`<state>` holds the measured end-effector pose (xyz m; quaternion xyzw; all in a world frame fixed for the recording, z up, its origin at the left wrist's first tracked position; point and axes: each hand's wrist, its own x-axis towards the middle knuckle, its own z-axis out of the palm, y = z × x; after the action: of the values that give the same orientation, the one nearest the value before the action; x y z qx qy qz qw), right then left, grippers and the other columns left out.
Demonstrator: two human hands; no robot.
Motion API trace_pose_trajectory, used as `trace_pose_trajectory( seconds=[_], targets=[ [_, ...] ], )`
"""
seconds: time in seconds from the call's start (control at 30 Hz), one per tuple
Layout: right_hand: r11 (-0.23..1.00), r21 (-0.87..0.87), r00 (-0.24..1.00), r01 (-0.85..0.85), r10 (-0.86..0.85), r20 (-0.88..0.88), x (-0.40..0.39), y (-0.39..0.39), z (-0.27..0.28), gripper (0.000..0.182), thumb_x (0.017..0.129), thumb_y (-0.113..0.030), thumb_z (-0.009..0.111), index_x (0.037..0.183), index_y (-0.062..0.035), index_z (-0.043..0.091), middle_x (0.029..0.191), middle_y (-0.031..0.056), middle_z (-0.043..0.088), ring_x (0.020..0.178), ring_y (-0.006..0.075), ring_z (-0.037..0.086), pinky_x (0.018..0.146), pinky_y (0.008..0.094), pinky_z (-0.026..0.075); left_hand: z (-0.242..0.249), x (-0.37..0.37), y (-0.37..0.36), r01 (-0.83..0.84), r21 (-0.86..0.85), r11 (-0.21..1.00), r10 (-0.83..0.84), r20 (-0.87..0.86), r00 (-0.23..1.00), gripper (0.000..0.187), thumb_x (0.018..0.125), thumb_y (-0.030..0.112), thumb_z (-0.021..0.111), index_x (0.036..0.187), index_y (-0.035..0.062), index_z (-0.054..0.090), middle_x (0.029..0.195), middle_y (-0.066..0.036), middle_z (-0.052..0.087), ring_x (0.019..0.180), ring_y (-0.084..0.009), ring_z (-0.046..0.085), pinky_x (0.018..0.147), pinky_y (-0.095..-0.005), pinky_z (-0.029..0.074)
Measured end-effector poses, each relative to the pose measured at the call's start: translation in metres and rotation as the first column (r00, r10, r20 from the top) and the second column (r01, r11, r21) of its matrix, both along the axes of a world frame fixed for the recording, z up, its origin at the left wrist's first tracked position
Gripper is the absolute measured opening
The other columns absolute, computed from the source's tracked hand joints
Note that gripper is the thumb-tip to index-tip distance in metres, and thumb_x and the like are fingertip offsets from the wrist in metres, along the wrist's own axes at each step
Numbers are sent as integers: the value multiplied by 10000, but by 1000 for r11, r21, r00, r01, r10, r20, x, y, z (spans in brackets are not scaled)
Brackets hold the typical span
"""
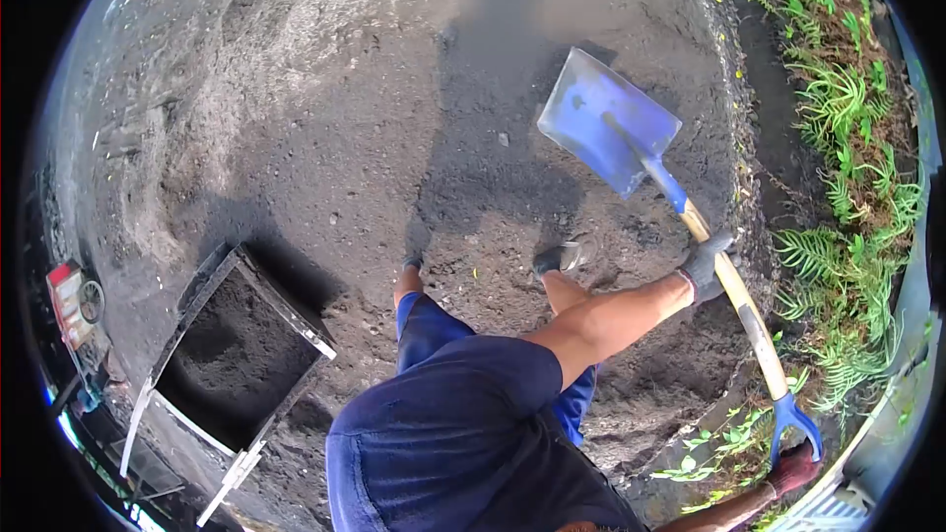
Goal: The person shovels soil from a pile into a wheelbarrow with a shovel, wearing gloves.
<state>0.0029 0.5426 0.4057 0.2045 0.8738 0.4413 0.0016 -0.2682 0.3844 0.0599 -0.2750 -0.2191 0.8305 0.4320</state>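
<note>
A shovel (741, 298) with a wooden shaft and a blue D-handle (793, 424) slants across the right side of the head view. Its broad blue blade (606, 123) is at the upper end, over dark ground, with no heap of soil on it. My left hand (705, 266), in a grey glove, is closed round the shaft below the blade. Down at the lower right, my right hand (794, 470), in a dark red glove, grips the D-handle, its fingers partly hidden.
A box-shaped cart (271, 296) holding dark soil (232, 355) stands on the left. Green ferns (838, 266) line the right edge beside a pale wall. At far left is a red cart (71, 305) with a wheel. Loose, uneven dirt (335, 128) covers the ground.
</note>
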Motion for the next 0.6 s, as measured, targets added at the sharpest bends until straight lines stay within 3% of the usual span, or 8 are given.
trace_pose_trajectory(
  seconds=[0.07, 0.17, 0.2, 0.3, 0.37, 0.43, 0.47, 0.6],
  targets=[
    [940, 184, 951, 286, -302, 62, 74, 74, 73, 241, 763, -117, 579, 1000, -76, 605, 936, 140, 648, 867, 308, 610, 763, 394, 469, 47, 8, 49, 58, 73, 996, -56, -35, 998, 240, 810, 291, 679, 859, 140, 499, 736, -8, 479, 680, -168, 527, 648, -375, 462],
    [981, 192, 996, 25, -42, 85, 52, 108, 93, 413, 754, -24, 576, 1158, -97, 607, 1061, 125, 654, 909, 287, 620, 799, 355, 490, 35, 8, 108, 126, 42, 991, -127, 16, 992, 301, 787, 312, 705, 934, 129, 517, 809, -20, 518, 728, -180, 536, 651, -387, 466],
    [987, 123, 995, 101, -103, 7, 2, 93, 59, 396, 754, 27, 554, 1125, -89, 632, 1049, 113, 659, 884, 247, 628, 766, 339, 500, 9, -5, 110, 123, 17, 992, -124, 62, 990, 279, 803, 293, 688, 938, 125, 512, 838, -41, 519, 714, -190, 529, 653, -390, 466],
    [946, -127, 954, -299, 300, -8, -164, 58, -152, 121, 817, -41, 559, 917, -11, 621, 753, 82, 593, 625, 174, 533, 563, 309, 449, -149, -92, 24, -63, -109, 992, 77, 128, 989, 226, 841, 245, 618, 809, 102, 446, 667, -43, 473, 619, -208, 498, 629, -366, 458],
    [812, -559, 964, -165, 13, -265, -205, 19, -288, 83, 821, -78, 584, 888, -33, 605, 741, 66, 604, 600, 179, 531, 542, 314, 433, -260, -137, -103, -114, -292, 950, 144, 85, 986, 217, 846, 225, 581, 735, 113, 432, 593, -41, 459, 547, -213, 492, 608, -376, 461],
    [454, -854, 779, -254, -427, -458, -212, -15, -369, 75, 797, -94, 621, 810, -35, 577, 616, 25, 535, 485, 125, 469, 449, 279, 383, -297, -142, -140, -146, -496, 856, 182, 26, 983, 188, 830, 178, 583, 720, 114, 444, 612, -50, 476, 541, -217, 495, 613, -385, 463],
    [240, -904, 637, -354, -646, -421, -209, -26, -394, 102, 785, -102, 640, 771, -36, 564, 553, 4, 501, 428, 98, 439, 403, 262, 358, -302, -118, -140, -163, -605, 780, 225, 28, 974, 167, 820, 154, 586, 726, 111, 456, 624, -54, 481, 547, -219, 497, 625, -390, 465],
    [82, -964, 616, -253, -755, -226, -171, -72, -393, 134, 765, -75, 645, 739, -61, 514, 540, -1, 471, 409, 104, 443, 369, 274, 359, -294, -52, -199, -140, -572, 808, 208, 54, 977, 161, 808, 138, 596, 719, 110, 465, 631, -54, 472, 574, -223, 498, 647, -397, 478]
  ],
)
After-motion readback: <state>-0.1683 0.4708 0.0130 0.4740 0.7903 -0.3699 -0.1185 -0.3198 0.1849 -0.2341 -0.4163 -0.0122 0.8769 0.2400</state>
